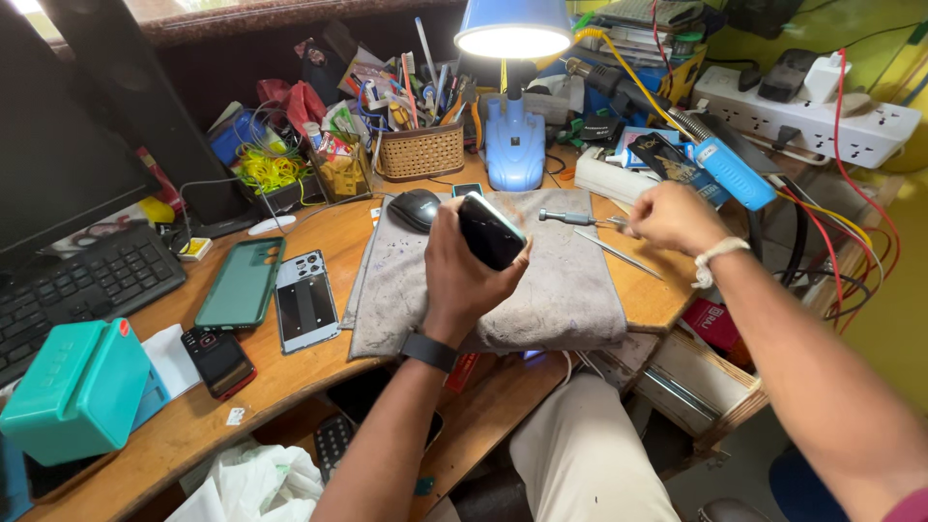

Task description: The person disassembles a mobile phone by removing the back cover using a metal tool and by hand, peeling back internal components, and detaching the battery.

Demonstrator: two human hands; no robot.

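Observation:
My left hand [462,275] grips a black smartphone [491,230], held tilted above a grey cloth mat [561,290] on the wooden desk. My right hand [675,218] reaches to the mat's right edge, its fingers closed at the end of a metal-handled screwdriver [570,218]. Whether it grips that tool is unclear. A pair of thin tweezers [619,253] lies on the mat just below that hand. A black mouse [416,208] sits at the mat's far left corner.
A blue desk lamp [512,106] shines over the mat. A wicker basket [420,152] of tools stands behind. Left of the mat lie a green phone case [242,282], a phone back panel [305,300], a small dark phone [218,361], a teal box [77,387] and a keyboard [77,290]. A power strip [812,121] sits at the right.

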